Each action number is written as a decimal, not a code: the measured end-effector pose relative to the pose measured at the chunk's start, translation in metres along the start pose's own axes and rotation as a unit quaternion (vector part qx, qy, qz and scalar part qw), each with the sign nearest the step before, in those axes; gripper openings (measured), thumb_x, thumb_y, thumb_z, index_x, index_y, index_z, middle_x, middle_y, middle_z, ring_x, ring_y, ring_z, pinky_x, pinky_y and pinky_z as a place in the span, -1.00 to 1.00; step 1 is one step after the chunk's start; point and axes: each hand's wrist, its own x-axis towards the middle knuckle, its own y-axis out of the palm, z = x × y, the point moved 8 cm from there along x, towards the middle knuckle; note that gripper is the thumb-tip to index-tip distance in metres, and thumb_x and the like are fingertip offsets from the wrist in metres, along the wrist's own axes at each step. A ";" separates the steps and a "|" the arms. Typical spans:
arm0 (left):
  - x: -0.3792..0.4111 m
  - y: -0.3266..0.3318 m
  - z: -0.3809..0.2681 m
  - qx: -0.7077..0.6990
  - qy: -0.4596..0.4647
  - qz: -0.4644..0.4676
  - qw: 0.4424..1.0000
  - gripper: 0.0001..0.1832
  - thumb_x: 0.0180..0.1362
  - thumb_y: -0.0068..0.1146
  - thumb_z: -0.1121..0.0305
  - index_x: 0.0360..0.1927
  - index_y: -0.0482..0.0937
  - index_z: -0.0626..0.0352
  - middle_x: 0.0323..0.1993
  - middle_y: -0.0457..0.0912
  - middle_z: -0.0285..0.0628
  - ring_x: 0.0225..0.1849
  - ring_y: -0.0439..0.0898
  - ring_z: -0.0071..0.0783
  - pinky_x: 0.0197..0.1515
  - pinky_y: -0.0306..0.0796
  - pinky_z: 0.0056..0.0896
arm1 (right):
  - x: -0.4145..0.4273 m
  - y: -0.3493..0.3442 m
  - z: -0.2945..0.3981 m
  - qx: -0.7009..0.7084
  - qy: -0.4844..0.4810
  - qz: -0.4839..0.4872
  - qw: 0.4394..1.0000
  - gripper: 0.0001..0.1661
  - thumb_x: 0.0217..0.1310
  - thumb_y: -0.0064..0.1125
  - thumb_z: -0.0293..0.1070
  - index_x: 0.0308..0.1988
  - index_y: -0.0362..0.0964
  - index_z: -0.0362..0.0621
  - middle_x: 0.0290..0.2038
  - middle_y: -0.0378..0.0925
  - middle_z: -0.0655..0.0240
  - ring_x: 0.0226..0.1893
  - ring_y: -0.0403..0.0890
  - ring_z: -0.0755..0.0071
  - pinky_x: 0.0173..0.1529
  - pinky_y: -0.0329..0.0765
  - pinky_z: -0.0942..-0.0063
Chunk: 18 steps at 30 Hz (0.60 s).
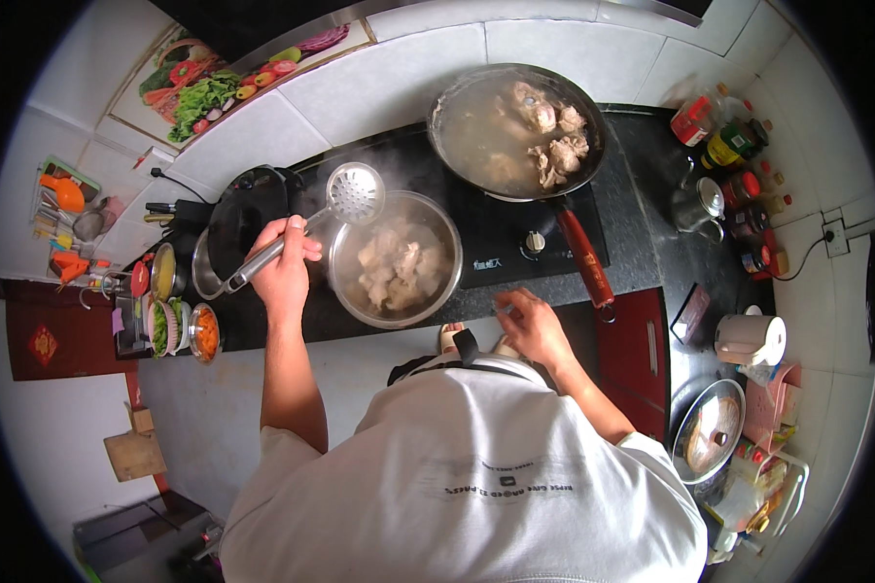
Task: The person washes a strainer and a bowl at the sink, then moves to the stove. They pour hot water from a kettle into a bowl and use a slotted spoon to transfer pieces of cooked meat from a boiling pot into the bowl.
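Observation:
My left hand [281, 270] grips the handle of a steel slotted ladle [354, 191]. The ladle's perforated bowl is raised over the far left rim of a steel basin [448, 302] and looks empty. Pieces of pale cooked meat [401, 262] are heaped in the basin, with steam around them. Beyond it to the right, a wok [596, 160] with a red handle holds cloudy liquid and more meat pieces [560, 157] on a black cooktop [496, 255]. My right hand [532, 328] hovers by the counter's front edge, fingers loosely bent, nothing visible in it.
Bowls of sliced carrot [206, 334] and green vegetables [164, 328] stand on the left counter. Near the back right are a steel pot [696, 204] and several sauce bottles [736, 146]. A white kettle [747, 339] and a glass lid [711, 430] lie along the right counter.

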 end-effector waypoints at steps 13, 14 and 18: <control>-0.035 0.002 0.052 0.038 -0.031 -0.024 0.998 -0.79 0.30 0.19 0.38 -0.38 0.59 0.34 -0.66 0.61 -0.21 -0.67 0.55 -0.58 -0.57 0.43 -0.55 | 0.002 0.002 -0.003 0.001 0.003 0.008 1.000 -0.74 0.17 0.22 -0.48 -0.10 0.49 -0.26 -0.20 0.57 0.17 -0.36 0.69 0.22 -0.23 0.62 0.32; -0.039 -0.003 0.056 0.023 -0.043 -0.045 0.998 -0.78 0.30 0.18 0.38 -0.39 0.59 0.34 -0.66 0.61 -0.20 -0.66 0.56 -0.57 -0.57 0.43 -0.55 | 0.003 0.004 -0.002 0.003 0.001 0.010 1.000 -0.74 0.18 0.22 -0.48 -0.10 0.49 -0.26 -0.20 0.58 0.17 -0.36 0.69 0.23 -0.22 0.62 0.33; -0.063 -0.014 0.061 0.013 -0.059 -0.084 0.995 -0.78 0.30 0.20 0.35 -0.34 0.62 0.34 -0.61 0.64 -0.19 -0.62 0.61 -0.55 -0.54 0.50 -0.53 | 0.010 0.028 -0.010 0.139 0.040 0.060 0.988 -0.66 0.26 0.19 -0.47 0.03 0.44 -0.27 -0.24 0.62 0.24 -0.36 0.68 0.41 -0.19 0.60 0.46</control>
